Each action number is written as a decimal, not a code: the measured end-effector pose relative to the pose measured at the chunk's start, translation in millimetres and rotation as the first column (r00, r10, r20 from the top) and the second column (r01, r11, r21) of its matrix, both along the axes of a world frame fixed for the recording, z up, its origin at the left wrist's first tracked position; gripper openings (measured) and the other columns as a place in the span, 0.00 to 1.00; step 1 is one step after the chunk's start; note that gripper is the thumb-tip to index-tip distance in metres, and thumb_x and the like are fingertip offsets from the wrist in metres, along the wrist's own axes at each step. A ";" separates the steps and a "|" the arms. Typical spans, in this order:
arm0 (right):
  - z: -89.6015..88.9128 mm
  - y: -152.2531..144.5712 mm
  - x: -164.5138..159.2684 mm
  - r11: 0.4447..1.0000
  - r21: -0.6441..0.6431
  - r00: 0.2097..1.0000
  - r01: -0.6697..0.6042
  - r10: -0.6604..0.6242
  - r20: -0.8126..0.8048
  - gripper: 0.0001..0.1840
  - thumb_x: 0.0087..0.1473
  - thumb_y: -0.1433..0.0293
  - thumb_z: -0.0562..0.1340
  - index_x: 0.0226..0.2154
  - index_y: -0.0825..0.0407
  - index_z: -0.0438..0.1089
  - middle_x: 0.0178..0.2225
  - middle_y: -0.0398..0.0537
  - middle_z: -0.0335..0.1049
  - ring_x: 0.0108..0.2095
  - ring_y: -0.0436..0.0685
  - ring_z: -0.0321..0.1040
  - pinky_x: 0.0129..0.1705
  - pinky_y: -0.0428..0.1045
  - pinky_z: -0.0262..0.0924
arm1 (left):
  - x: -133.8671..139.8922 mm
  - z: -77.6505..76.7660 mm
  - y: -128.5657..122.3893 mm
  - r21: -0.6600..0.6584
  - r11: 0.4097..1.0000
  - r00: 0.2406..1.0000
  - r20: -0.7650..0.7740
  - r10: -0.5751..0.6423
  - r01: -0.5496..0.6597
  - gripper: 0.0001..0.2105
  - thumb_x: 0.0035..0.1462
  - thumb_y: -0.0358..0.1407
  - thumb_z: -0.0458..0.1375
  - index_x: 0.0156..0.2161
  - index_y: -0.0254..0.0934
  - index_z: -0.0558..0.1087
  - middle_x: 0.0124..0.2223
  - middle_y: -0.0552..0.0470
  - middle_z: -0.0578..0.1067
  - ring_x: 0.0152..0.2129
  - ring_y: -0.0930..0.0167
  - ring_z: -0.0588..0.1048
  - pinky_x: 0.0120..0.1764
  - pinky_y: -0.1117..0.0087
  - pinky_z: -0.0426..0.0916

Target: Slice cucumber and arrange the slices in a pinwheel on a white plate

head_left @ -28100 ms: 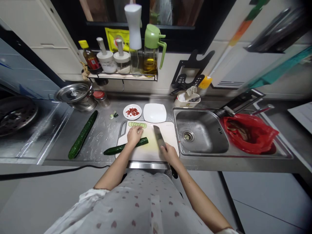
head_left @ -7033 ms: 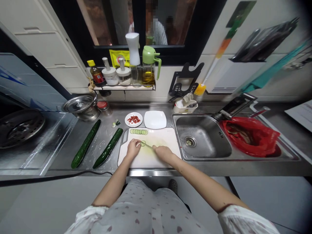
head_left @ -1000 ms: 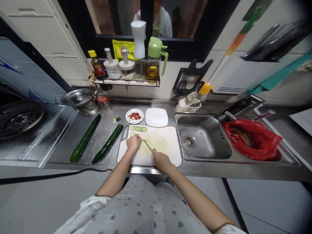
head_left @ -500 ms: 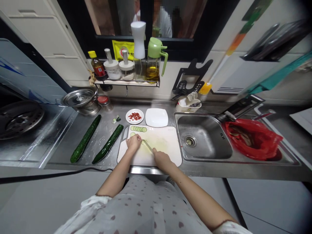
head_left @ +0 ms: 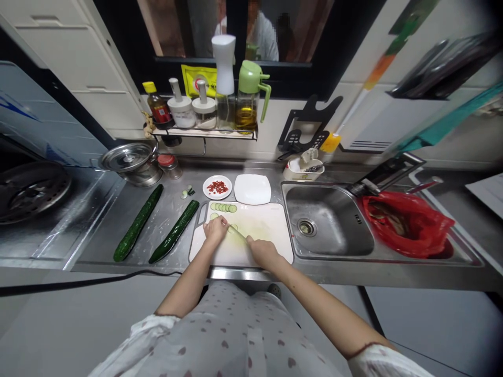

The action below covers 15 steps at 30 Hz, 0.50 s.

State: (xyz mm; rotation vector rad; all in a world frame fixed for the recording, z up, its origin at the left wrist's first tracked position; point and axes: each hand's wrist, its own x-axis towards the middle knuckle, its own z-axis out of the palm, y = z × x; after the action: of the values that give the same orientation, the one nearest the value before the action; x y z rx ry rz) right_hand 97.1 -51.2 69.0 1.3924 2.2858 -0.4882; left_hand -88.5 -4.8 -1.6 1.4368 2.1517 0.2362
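Note:
On the white cutting board [head_left: 271,251], my left hand [head_left: 215,229] is closed, its fingertips curled down over a piece of cucumber that they mostly hide. My right hand [head_left: 264,253] grips a knife [head_left: 238,233], whose blade points left toward those fingertips. A thin cucumber slice [head_left: 233,228] shows against the blade. Behind my left hand, several round cucumber slices [head_left: 223,208] lie overlapped in a row along the board's far edge. Two whole cucumbers, one farther left [head_left: 138,225] and one nearer the board [head_left: 174,233], rest on the counter.
Behind the board stand a small plate [head_left: 206,191] of chopped red bits and a white square plate [head_left: 252,189]. The sink [head_left: 334,225] is at the right, with a red plastic bag [head_left: 412,235] beside it. A lidded pot [head_left: 133,165] and a seasoning rack [head_left: 204,134] are behind.
My right hand has shifted slightly right, and the knife blade has drawn a little with it. My left hand stays in place on the board.

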 end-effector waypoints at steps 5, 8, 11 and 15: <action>1.7 -5.8 6.5 1.000 -0.022 1.000 -0.001 0.002 0.006 0.19 0.59 0.79 0.48 0.51 0.54 0.58 0.40 0.60 0.75 0.43 0.62 0.74 0.40 0.52 0.63 | 1.0 -0.9 -1.9 0.016 1.000 1.000 -0.018 -0.013 0.013 0.07 0.55 0.41 0.56 0.36 0.44 0.74 0.37 0.53 0.79 0.42 0.64 0.74 0.49 0.61 0.57; 2.8 -12.9 13.6 0.999 -0.045 1.000 0.012 -0.012 0.011 0.19 0.58 0.79 0.48 0.52 0.55 0.58 0.40 0.59 0.75 0.43 0.63 0.73 0.38 0.52 0.62 | 2.1 -1.2 -4.1 0.039 0.999 0.999 -0.032 -0.029 0.031 0.07 0.57 0.40 0.54 0.36 0.43 0.73 0.38 0.53 0.79 0.42 0.64 0.74 0.48 0.61 0.57; 3.7 -18.3 23.4 0.996 -0.081 0.999 0.045 -0.043 0.024 0.20 0.57 0.78 0.49 0.52 0.54 0.58 0.41 0.59 0.74 0.43 0.64 0.73 0.37 0.51 0.60 | 3.1 -1.1 -7.3 0.056 0.997 0.998 -0.038 -0.049 0.051 0.08 0.59 0.39 0.52 0.37 0.43 0.73 0.38 0.51 0.79 0.41 0.64 0.74 0.48 0.61 0.57; 3.9 -19.0 40.9 0.990 -0.125 0.997 0.065 -0.070 -0.035 0.18 0.58 0.74 0.50 0.51 0.52 0.59 0.41 0.57 0.74 0.42 0.61 0.72 0.35 0.49 0.54 | 5.1 -1.3 -13.1 0.112 0.987 0.993 -0.035 -0.112 0.115 0.09 0.58 0.40 0.54 0.42 0.42 0.73 0.39 0.50 0.78 0.41 0.63 0.73 0.46 0.61 0.57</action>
State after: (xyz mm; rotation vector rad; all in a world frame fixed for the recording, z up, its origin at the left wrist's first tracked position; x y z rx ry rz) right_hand 138.0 -70.2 72.9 1.4141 2.2039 -0.6720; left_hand -83.4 -17.9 -2.9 1.6306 2.1004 0.3018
